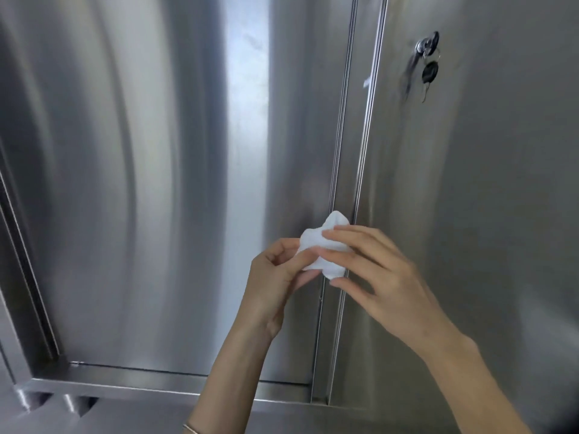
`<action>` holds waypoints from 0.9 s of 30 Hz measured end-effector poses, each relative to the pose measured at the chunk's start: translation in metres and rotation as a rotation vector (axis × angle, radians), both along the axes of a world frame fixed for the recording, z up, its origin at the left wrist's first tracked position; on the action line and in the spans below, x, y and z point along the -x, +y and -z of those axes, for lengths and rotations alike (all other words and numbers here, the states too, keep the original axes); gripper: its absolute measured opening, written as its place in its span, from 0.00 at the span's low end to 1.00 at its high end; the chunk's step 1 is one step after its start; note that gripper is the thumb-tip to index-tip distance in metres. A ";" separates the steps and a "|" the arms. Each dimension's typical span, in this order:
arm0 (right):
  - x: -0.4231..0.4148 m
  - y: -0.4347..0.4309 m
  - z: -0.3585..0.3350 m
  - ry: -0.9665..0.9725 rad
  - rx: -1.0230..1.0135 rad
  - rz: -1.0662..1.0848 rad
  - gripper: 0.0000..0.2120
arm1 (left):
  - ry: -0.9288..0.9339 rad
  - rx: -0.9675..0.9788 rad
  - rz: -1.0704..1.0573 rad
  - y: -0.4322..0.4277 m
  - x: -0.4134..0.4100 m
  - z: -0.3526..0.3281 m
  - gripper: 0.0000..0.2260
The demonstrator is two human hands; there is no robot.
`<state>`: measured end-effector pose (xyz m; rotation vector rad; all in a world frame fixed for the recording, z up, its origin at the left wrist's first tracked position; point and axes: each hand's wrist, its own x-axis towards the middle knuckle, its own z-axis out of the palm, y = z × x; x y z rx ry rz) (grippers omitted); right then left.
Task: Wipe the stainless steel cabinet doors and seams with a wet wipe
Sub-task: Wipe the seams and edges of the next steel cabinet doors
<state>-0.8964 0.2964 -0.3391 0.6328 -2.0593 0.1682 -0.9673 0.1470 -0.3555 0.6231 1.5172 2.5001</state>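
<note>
Both hands — left (282,270), right (376,270) — pinch the crumpled wet wipe (326,249).

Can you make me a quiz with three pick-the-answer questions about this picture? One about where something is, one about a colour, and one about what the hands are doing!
1. Where do the keys hang?
A) on the left door
B) from the lock high on the right door
C) on the bottom ledge

2. What colour is the wet wipe?
A) white
B) blue
C) yellow

3. What is happening to the wipe?
A) it lies on the ledge
B) the left hand and the right hand hold it
C) one flat hand presses it

Answers:
1 B, the keys dangle right of the centre seam.
2 A, it is plain white.
3 B, fingers of both hands pinch the bunched wipe.
</note>
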 end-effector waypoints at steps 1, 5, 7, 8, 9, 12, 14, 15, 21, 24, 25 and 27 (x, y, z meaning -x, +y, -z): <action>0.001 0.001 -0.002 -0.021 -0.021 0.010 0.17 | -0.011 0.007 0.024 -0.002 0.001 -0.001 0.03; 0.009 0.004 -0.018 0.050 -0.053 0.024 0.12 | 0.023 0.044 0.091 -0.002 0.003 -0.013 0.14; 0.015 0.008 -0.030 0.103 -0.053 0.011 0.09 | 0.066 0.099 0.116 -0.001 0.005 -0.023 0.14; 0.018 0.010 -0.036 0.136 -0.051 0.009 0.08 | 0.087 0.123 0.132 -0.002 0.007 -0.028 0.13; 0.022 0.013 -0.043 0.174 -0.047 0.015 0.07 | 0.120 0.146 0.136 -0.004 0.011 -0.033 0.12; 0.040 0.025 -0.069 0.329 -0.002 0.100 0.09 | 0.321 0.340 -0.149 -0.007 0.032 -0.052 0.09; 0.054 0.033 -0.098 0.441 0.031 0.160 0.11 | 0.603 0.572 -0.589 -0.005 0.052 -0.073 0.12; 0.061 0.036 -0.116 0.486 0.042 0.187 0.11 | 0.792 0.665 -0.759 -0.002 0.061 -0.087 0.15; 0.087 0.038 -0.222 0.580 0.048 0.328 0.02 | 1.422 0.935 -1.070 0.028 0.106 -0.185 0.27; 0.100 0.040 -0.249 0.589 0.043 0.386 0.02 | 1.517 0.966 -1.198 0.038 0.120 -0.213 0.27; 0.105 0.039 -0.254 0.588 0.034 0.404 0.02 | 1.530 0.964 -1.227 0.039 0.125 -0.218 0.27; 0.115 0.035 -0.255 0.574 0.023 0.435 0.02 | 1.548 0.961 -1.250 0.038 0.137 -0.221 0.27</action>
